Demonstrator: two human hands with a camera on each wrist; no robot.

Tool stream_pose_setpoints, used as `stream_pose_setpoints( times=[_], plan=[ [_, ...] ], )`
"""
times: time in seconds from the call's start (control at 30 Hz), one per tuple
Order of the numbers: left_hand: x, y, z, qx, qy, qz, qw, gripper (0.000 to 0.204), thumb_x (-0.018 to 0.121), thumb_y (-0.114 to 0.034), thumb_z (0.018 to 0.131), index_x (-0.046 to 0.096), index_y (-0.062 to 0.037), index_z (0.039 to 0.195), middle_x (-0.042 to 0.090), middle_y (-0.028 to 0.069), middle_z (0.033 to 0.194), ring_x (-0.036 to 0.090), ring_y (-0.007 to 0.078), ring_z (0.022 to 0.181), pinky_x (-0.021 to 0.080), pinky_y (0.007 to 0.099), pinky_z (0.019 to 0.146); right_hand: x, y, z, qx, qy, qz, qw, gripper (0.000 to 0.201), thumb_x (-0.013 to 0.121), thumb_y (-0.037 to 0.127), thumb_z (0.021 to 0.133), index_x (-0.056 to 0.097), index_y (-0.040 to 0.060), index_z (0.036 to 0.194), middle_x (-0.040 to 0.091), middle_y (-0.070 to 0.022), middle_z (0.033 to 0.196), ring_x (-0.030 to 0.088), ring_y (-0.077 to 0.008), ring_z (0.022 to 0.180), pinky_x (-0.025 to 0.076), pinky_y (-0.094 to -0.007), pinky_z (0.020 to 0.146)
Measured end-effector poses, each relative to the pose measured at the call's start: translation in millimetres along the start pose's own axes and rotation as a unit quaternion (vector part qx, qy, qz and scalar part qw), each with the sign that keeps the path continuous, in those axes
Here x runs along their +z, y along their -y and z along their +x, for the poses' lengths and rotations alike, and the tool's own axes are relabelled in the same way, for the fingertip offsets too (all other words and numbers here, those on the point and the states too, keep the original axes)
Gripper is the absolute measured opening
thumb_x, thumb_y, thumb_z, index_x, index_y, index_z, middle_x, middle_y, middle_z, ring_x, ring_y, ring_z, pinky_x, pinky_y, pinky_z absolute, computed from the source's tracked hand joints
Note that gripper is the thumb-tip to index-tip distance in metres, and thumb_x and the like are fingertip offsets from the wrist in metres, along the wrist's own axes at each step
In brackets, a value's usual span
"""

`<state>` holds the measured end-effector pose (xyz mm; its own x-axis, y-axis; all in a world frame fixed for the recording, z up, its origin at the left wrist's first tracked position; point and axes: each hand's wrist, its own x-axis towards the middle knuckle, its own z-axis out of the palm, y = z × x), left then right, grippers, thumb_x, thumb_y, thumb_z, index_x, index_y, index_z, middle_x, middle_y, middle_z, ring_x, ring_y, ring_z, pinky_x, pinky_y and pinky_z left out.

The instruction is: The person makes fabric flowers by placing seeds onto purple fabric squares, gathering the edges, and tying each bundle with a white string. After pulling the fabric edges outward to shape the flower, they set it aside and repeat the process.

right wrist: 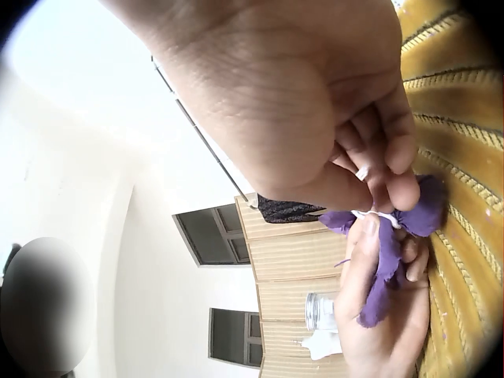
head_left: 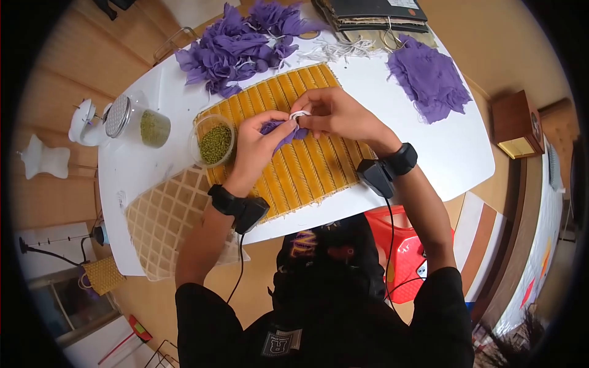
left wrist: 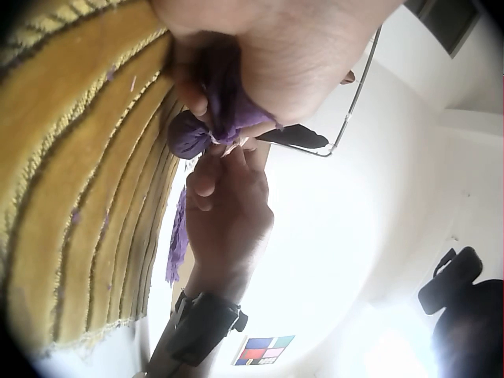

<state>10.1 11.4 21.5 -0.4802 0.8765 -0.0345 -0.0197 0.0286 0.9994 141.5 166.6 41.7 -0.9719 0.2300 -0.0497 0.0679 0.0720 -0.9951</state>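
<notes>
Over a mustard-yellow ribbed cloth (head_left: pixel 307 175), my two hands meet at a small purple cloth pouch (right wrist: pixel 425 206). Its bottom bulges round, and loose cloth flares out above the gathered neck. My left hand (head_left: pixel 256 144) grips the pouch by that neck, thumb and fingers curled on the purple fabric. A white string (right wrist: pixel 383 216) circles the neck. With thumb and fingertips, my right hand (head_left: pixel 346 116) pinches the string; a white end pokes out between its fingers in the right wrist view. From above, my hands cover part of the pouch.
A clear tub of green beans (head_left: pixel 216 144) stands left of my left hand, near a jar (head_left: pixel 154 127). Gathered purple cloth pieces (head_left: pixel 236 49) lie at the back. White strings (head_left: pixel 343 49), a dark folder (head_left: pixel 374 13) and flat purple cloths (head_left: pixel 429 80) lie back right.
</notes>
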Motion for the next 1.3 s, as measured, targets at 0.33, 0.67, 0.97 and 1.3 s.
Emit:
stream_pose_setpoints(
  times=[0.33,0.67,0.97,1.3],
  plan=[
    [-1.8,2.7,0.4,-0.022,0.006,0.016,1.0,0.015,0.068,-0.012,0.087,0.067,0.0009,0.095,0.064,0.0008,0.079,0.056,0.0039,0.068,0.043,0.0167,0.059,12.6,-11.2,1.3,0.04,-0.082,0.091,0.992,0.012,0.067,0.008,0.087,0.066,-0.0006,0.096,0.065,-0.002,0.077,0.058,-0.0066,0.063,0.042,-0.0185,0.056],
    [1.9,2.7,2.0,0.021,0.014,-0.037,0.999,0.013,0.067,-0.007,0.087,0.064,0.0015,0.096,0.063,0.0001,0.073,0.053,0.0025,0.059,0.039,0.0169,0.049,10.8,-19.0,2.9,0.031,-0.087,0.252,0.963,0.009,0.059,0.007,0.093,0.061,-0.0004,0.097,0.066,-0.0064,0.085,0.059,-0.0083,0.063,0.043,-0.0187,0.055],
    [-2.2,8.2,1.7,-0.017,0.056,0.025,0.998,0.013,0.066,-0.005,0.087,0.064,0.0051,0.096,0.067,0.004,0.085,0.059,0.0053,0.075,0.047,0.0191,0.064,15.2,-20.4,4.7,0.017,-0.084,0.225,0.971,0.009,0.057,0.008,0.095,0.056,-0.0009,0.097,0.064,-0.006,0.079,0.059,-0.0105,0.058,0.045,-0.0207,0.052],
    [3.0,2.3,-1.0,0.061,0.015,0.027,0.998,0.01,0.062,-0.002,0.088,0.064,0.0057,0.095,0.069,0.0074,0.089,0.064,0.0091,0.081,0.05,0.022,0.074,15.7,-16.5,3.7,0.028,-0.097,0.16,0.982,0.006,0.06,0.002,0.091,0.059,-0.0031,0.093,0.064,-0.0073,0.076,0.061,-0.011,0.06,0.05,-0.0215,0.058]
  ],
)
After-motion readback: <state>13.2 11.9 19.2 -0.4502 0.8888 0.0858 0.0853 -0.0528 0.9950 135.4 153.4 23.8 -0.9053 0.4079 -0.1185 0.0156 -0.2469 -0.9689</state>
